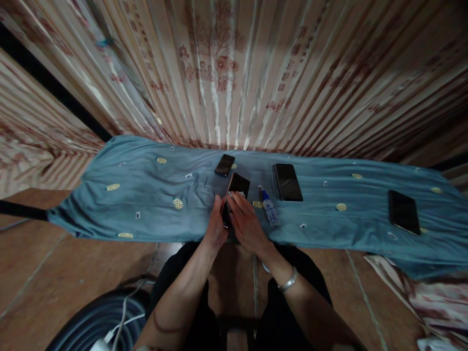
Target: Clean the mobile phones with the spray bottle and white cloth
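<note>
A dark smartphone (pixel 239 182) with a thin light edge is held at the near middle of the cloth-covered table. My left hand (pixel 217 225) grips its lower left side, thumb along the edge. Over the lower part of the phone lies my right hand (pixel 244 220), fingers bent and pressed together. A small white bit (pixel 242 194) shows at its fingertips; I cannot tell what it is. Just right of that hand, a small clear bottle with a blue nozzle cap (pixel 269 208) lies on its side. A smaller black phone (pixel 224 165) lies beyond the held one.
A stack of dark phones (pixel 289 183) is right of the bottle, and another dark phone (pixel 404 212) lies far right. The blue patterned tablecloth (pixel 153 195) is wrinkled. A pleated curtain (pixel 234 73) hangs behind. A white cable (pixel 122 312) and dark coiled hose (pixel 87 317) are lower left.
</note>
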Demonstrator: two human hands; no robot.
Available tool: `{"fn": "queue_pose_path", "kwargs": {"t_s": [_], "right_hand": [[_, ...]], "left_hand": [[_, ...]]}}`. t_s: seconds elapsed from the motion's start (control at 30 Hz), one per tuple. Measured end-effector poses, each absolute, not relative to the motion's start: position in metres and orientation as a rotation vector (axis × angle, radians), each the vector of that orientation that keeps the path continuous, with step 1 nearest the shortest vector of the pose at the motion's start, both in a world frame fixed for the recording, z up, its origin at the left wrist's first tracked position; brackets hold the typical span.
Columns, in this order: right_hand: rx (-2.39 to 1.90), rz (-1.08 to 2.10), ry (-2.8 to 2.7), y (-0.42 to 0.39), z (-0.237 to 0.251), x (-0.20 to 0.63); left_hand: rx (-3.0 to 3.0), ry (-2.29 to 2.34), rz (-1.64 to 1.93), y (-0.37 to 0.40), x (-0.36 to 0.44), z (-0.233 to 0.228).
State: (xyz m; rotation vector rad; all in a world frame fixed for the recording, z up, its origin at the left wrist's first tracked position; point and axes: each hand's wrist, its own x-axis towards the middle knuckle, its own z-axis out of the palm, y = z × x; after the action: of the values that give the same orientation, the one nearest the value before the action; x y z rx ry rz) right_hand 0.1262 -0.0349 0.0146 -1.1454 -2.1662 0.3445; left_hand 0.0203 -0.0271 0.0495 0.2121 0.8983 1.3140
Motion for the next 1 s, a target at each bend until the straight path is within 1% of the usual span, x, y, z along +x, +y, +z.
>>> {"fn": "queue_pose_path", "kwargs": {"t_s": [0.47, 0.83, 1.0], "right_hand": [[-1.328, 0.228, -2.073, -0.001, 0.018, 0.144], [-1.239, 0.295, -2.089, -0.012, 0.013, 0.130], [-1.282, 0.296, -2.067, -0.007, 0.014, 0.132]], "left_hand": [[0.436, 0.813, 1.215, -0.039, 0.021, 0.040], [0.386, 0.855, 1.290, -0.033, 0.016, 0.038], [0.362, 0.874, 1.297, -0.035, 0.017, 0.040]]}}
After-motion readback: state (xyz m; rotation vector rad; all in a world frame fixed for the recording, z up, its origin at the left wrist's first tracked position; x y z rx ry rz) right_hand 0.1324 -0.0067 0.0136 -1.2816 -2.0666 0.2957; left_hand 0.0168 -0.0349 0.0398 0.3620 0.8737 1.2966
